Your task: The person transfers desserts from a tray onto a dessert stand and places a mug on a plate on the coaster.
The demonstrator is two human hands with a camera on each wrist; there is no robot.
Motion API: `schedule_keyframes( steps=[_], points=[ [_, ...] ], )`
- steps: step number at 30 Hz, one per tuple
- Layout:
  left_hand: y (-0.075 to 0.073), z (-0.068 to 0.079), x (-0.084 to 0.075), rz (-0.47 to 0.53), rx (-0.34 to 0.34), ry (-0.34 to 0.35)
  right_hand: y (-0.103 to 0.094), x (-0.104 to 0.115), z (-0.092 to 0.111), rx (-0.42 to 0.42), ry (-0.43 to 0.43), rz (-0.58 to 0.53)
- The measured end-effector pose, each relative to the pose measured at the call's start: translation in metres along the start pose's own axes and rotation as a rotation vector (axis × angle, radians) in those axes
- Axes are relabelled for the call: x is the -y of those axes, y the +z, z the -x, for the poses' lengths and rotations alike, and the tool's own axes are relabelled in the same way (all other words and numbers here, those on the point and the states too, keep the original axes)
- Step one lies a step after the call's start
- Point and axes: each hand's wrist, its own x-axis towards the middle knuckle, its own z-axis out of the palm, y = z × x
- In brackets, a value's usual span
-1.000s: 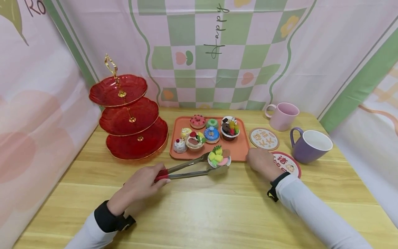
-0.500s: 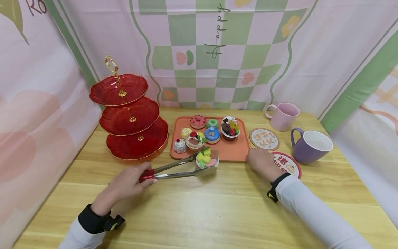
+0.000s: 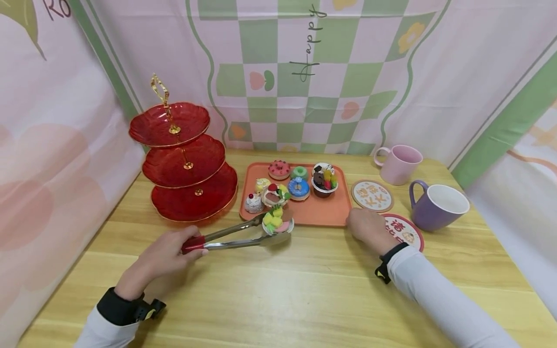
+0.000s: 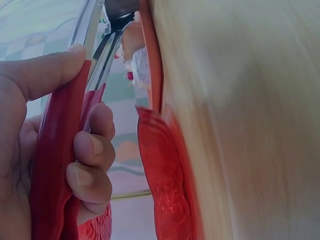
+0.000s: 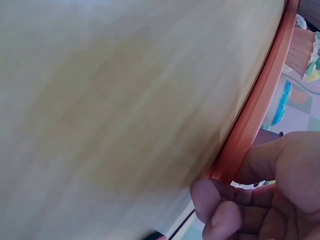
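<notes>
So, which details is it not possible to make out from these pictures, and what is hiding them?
Rear end of the tongs: covered by the left hand in the head view, cut by the bottom edge in the left wrist view.
Left part of the red-rimmed coaster, head view: behind the right hand.
Most of the white-topped cake, head view: behind the dark fruit cup.
Small dark thing, right wrist view: cut by the bottom edge; unidentifiable.

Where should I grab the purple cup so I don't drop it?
Probably by the handle, coming from the left. It sticks out on that side and curves into a loop you can hook. The purple cup stands upright with its mouth up, so lift it level.
</notes>
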Motion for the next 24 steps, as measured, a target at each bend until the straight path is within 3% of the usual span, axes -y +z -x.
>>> schedule_keyframes(
  steps=[11,24],
  points=[
    [-0.006,0.011,0.008,-0.002,-0.056,-0.008,-0.001,-0.001,0.001,-0.004,0.005,-0.004],
    [-0.014,0.016,0.006,-0.039,-0.127,-0.072,-0.002,0.0,-0.001,-0.001,-0.001,0.018]
  ],
)
